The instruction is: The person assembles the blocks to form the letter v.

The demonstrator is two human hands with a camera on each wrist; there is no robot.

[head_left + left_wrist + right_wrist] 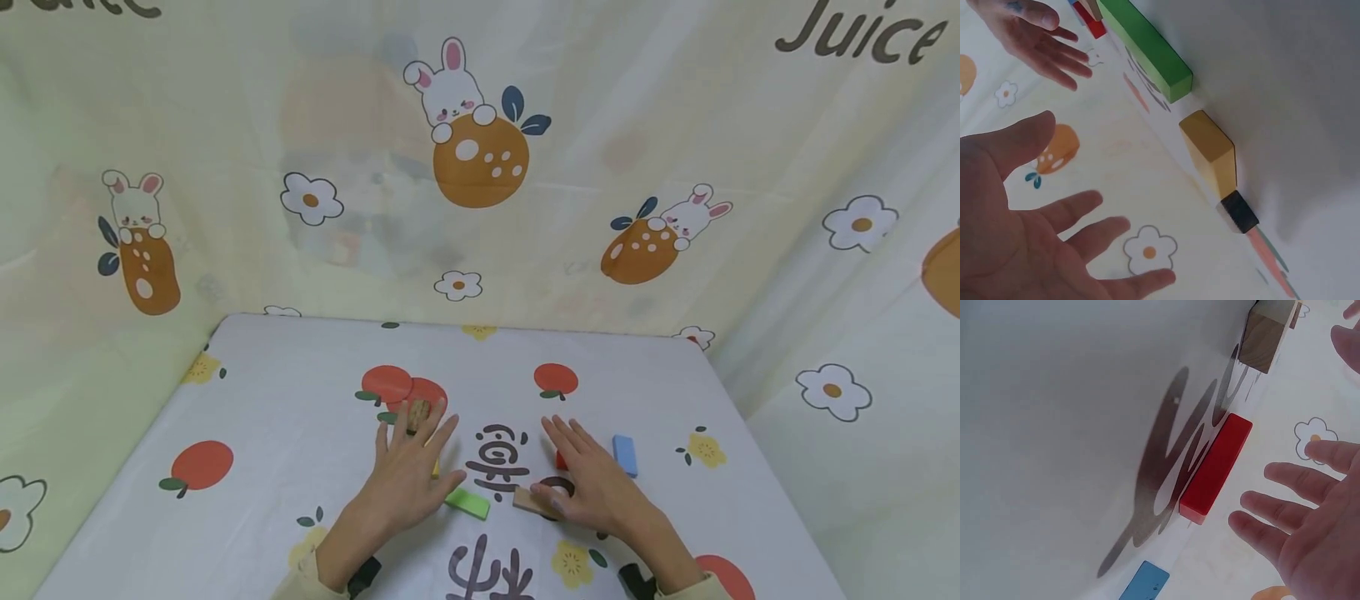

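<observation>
Bunny-print cream cloth wall [570,242], white fruit-print table [285,400], left hand [405,477] and right hand [600,487] with straight fingers, holding nothing.
Nearest the left thumb lies a long smooth green block [469,503], slanting right and toward the person. Right thumb hides part of a brown wooden block [527,501]; right fingers partly block a long red block [1216,469]. Blue block [625,456] sits farther right. Yellow block [1209,140] and small black-ended block [1240,211] sit by the left fingers.
</observation>
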